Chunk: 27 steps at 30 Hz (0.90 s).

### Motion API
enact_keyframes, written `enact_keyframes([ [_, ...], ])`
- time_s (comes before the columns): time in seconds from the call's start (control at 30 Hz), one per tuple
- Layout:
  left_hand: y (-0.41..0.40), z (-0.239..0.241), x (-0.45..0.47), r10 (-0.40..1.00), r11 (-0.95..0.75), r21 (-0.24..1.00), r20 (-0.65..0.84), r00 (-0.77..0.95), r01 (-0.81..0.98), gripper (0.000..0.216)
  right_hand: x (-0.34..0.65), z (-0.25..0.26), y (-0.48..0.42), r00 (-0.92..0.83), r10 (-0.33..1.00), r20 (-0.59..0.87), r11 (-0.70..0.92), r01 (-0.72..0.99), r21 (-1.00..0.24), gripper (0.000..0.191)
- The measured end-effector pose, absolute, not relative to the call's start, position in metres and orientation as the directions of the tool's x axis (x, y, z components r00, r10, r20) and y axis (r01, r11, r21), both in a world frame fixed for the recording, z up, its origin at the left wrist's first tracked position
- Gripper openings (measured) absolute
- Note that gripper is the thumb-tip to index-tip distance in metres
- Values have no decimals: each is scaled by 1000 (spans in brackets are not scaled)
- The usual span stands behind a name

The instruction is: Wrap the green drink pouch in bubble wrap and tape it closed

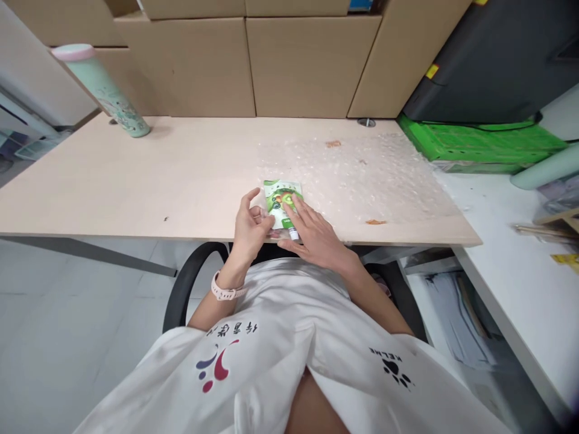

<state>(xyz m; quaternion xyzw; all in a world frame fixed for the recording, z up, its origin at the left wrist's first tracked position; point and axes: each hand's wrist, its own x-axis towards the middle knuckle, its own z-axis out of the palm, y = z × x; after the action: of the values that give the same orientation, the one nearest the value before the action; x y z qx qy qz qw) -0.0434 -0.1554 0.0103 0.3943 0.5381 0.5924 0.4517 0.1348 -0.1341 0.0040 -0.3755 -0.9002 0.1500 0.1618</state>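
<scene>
Head: hands (251, 226) (316, 235) around green packet (274, 194)

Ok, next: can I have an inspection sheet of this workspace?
Surface: pale tabletop; clear bubble wrap over its right side.
Job's things: kiwi-print pouch near the front edge.
Clutter: orange-brown patches on the bubble wrap; mint tumbler at back left.
Hands: left hand at the pouch's left edge, grip unclear; right hand flat over its right side.
Cables: thin dark cable on the green box.
Surroundings: cardboard boxes behind, white side table right.
</scene>
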Motion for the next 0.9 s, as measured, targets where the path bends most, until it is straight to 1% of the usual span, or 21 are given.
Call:
enact_keyframes([
  [0.07, -162, 16, -46, 939, -65, 989, 16, -343, -133, 70, 127, 9, -136, -685, 711, 162, 671, 591, -448, 84],
  [0.13, -171, 25, -48, 901, -154, 981, 89, -424, -121, 62, 116, 14, -136, -720, 677, 154, 672, 519, -528, 80],
  [0.2, -181, 33, -48, 849, -251, 966, 188, -495, -63, 54, 107, 19, -135, -760, 628, 168, 666, 412, -621, 76],
  [0.27, -189, 37, -44, 806, -311, 950, 282, -521, 32, 49, 102, 23, -134, -779, 591, 212, 650, 304, -697, 71],
  [0.33, -191, 34, -35, 796, -348, 928, 368, -481, 134, 49, 106, 24, -131, -758, 598, 260, 629, 242, -739, 62],
  [0.4, -187, 25, -23, 803, -381, 891, 451, -389, 246, 45, 117, 23, -128, -706, 651, 278, 612, 272, -743, 50],
  [0.47, -178, 13, -11, 802, -409, 826, 528, -279, 388, 35, 133, 19, -123, -644, 714, 274, 605, 372, -704, 42],
  [0.53, -167, 1, -1, 802, -428, 756, 570, -177, 496, 26, 148, 16, -116, -598, 750, 281, 613, 470, -636, 40],
  [0.6, -158, -8, 4, 801, -460, 705, 592, -90, 540, 20, 160, 13, -110, -578, 756, 307, 632, 523, -572, 41],
  [0.67, -152, -14, 6, 793, -503, 675, 609, -22, 539, 14, 170, 11, -105, -577, 747, 330, 649, 526, -550, 38],
  [0.73, -151, -16, 6, 786, -533, 666, 618, 15, 521, 11, 178, 9, -103, -548, 761, 349, 633, 505, -587, 29],
  [0.83, -151, -15, 5, 803, -524, 690, 596, 18, 500, 16, 190, 6, -104, -420, 838, 348, 526, 454, -719, 14],
  [0.9, -150, -13, 6, 819, -500, 700, 574, 15, 510, 18, 196, 6, -106, -317, 883, 347, 459, 424, -781, 16],
])
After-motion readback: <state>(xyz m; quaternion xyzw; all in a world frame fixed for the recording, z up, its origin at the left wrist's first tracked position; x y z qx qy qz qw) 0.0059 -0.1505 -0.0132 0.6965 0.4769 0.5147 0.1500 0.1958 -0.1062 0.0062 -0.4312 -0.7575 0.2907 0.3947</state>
